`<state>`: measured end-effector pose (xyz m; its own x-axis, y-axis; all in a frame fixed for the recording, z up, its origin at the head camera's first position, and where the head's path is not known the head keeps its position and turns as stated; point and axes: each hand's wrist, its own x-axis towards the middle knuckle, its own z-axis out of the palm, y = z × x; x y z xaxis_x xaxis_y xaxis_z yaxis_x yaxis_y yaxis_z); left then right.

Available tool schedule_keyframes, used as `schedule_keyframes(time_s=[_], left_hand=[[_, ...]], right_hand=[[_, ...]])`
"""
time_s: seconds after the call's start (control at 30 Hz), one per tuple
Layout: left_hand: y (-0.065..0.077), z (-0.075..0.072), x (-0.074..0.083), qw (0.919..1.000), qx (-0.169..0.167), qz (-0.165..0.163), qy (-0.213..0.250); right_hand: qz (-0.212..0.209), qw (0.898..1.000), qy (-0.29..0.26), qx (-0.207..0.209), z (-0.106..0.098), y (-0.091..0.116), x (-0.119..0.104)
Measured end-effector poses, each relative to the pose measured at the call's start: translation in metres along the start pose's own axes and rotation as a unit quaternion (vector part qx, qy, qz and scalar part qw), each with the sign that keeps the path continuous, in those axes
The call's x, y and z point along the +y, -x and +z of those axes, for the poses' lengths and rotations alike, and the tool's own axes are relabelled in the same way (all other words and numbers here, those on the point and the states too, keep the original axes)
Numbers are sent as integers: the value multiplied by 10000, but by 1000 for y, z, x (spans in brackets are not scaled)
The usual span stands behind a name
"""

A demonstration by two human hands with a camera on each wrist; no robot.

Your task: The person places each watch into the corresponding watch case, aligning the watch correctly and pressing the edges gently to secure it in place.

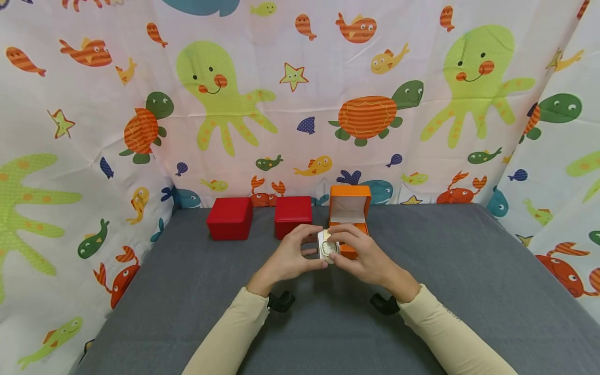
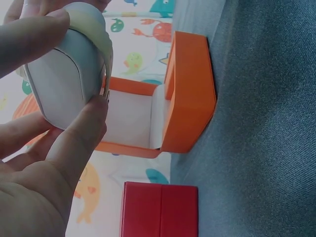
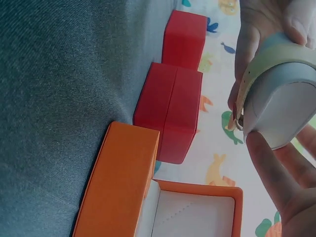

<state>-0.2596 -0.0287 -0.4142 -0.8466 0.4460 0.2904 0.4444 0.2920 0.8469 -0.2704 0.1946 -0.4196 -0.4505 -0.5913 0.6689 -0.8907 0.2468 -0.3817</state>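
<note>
A wristwatch (image 1: 330, 248) with a pale cream strap (image 3: 252, 74) is wrapped round a white watch cushion (image 2: 54, 84). Both hands hold it up in front of the orange box. From the left side my left hand (image 1: 292, 253) grips the cushion between thumb and fingers. My right hand (image 1: 365, 256) has its fingers at the top of the watch and its thumb low by the dial. The strap's buckle (image 3: 239, 121) shows close to the right thumb in the right wrist view. Behind the hands, the orange watch box (image 2: 192, 84) stands with its lid up, showing a white lining.
Two closed red boxes, one at the left (image 1: 229, 219) and one in the middle (image 1: 292, 214), stand along the back of the grey cloth-covered table (image 1: 187, 312). A curtain (image 1: 262, 47) printed with sea animals hangs behind and at both sides.
</note>
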Motion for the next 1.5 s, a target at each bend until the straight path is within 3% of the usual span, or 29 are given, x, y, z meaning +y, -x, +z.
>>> schedule_keyframes(time_s=[0.43,0.63,1.23,1.5], left_hand=[[0,4,3,9992,-62,310,-232],[0,7,2,9982,-146,393,-425],[0,7,2,9989,-57,378,-258],[-3,8,0,9994,43,340,-26]], right_hand=[[207,9989,122,397,3,1,6],[565,9963,136,640,0,2,10],[699,9967,-38,410,-2,2,8],[1087,9934,-143,-329,-15,3,10]])
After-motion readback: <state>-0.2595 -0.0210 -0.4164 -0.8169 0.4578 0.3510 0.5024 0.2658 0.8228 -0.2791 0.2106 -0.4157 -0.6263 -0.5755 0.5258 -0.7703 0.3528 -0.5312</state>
